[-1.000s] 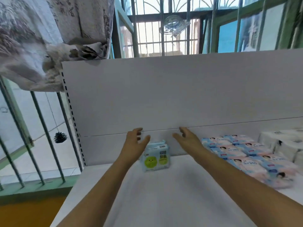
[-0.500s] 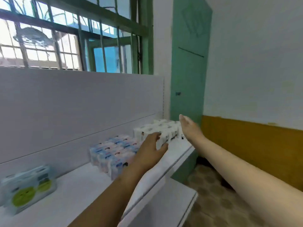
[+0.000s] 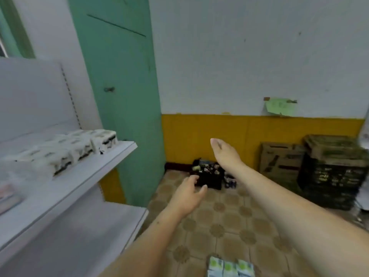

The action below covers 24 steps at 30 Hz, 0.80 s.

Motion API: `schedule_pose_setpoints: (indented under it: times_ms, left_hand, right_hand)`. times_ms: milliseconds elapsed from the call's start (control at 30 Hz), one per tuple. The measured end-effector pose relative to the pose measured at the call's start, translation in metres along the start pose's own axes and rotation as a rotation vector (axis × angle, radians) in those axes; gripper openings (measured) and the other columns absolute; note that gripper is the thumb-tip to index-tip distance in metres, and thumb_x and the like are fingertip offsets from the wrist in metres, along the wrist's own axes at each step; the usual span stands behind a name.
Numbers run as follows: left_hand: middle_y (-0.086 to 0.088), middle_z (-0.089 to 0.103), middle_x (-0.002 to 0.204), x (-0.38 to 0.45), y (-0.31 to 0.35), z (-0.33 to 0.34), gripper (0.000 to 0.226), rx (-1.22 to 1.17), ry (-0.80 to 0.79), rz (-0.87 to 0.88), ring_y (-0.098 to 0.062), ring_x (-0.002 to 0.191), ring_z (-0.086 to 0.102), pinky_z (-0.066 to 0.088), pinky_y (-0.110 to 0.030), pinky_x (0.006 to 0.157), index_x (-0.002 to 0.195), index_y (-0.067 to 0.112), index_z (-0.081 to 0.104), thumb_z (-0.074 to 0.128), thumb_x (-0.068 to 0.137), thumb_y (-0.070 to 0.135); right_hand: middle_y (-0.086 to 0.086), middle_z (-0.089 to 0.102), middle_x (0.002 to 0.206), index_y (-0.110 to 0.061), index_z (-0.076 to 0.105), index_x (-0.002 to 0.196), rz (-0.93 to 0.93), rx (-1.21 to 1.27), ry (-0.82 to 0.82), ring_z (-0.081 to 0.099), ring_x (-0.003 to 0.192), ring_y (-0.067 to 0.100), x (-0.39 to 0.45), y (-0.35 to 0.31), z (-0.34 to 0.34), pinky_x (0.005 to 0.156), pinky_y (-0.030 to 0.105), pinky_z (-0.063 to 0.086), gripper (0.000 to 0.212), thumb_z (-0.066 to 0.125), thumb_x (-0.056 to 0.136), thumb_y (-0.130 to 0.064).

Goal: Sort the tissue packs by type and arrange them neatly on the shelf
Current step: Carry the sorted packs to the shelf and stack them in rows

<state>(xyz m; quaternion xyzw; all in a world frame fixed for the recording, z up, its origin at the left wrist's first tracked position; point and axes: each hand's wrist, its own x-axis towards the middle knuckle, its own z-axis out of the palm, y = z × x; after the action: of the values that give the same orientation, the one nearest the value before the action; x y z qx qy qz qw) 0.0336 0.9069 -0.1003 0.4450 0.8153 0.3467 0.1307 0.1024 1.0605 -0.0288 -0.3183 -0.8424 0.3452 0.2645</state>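
2 hands, left [image 3: 188, 193] and right [image 3: 224, 151], hang spread and empty over the floor, likely reaching for packs [image 3: 230, 266]; white packs [image 3: 79, 145] fill the shelf's [image 3: 95, 172] end.

The shelf [image 3: 111, 156] at nine o'clock looks like smooth, matt white painted metal, with a perforated upright strip at its back panel. The white tissue packs [image 3: 79, 145] on it wear a thin plastic wrap, though blur hides any sheen. At six o'clock, green-dotted packs [image 3: 229, 266] show glossy film. The floor [image 3: 229, 226] is patterned tile, dull and worn. At three o'clock stand rough brown cardboard boxes [image 3: 279, 158] and a dark plastic crate [image 3: 331, 176]. The green door [image 3: 119, 76] is satin painted.
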Motion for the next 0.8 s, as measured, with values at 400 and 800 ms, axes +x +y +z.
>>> schedule_pose_setpoints:
  times_ms: [400,800]
  left_hand:
    - [-0.008,0.044,0.15,0.069,-0.055,0.214,0.059,0.039,-0.452,-0.154,-0.024,0.133,0.047,0.036,-0.025,0.104,0.151,0.014,0.034,0.055,0.099,0.034]
    - [-0.01,0.047,0.146,0.201,-0.218,0.313,0.063,0.178,-0.687,-0.309,-0.026,0.128,0.052,0.046,-0.034,0.101,0.149,0.017,0.037,0.055,0.096,0.045]
  right_hand:
    - [0.012,0.043,0.15,-0.014,0.043,0.146,0.496,-0.065,-0.081,0.037,0.14,0.031,0.006,0.266,0.019,0.113,0.037,0.028,0.065,0.028,0.1,-0.057]
    - [0.009,0.033,0.156,-0.017,0.024,0.154,0.813,-0.103,-0.268,0.039,0.138,0.03,0.041,0.407,0.151,0.11,0.041,0.036,0.065,0.04,0.101,-0.051]
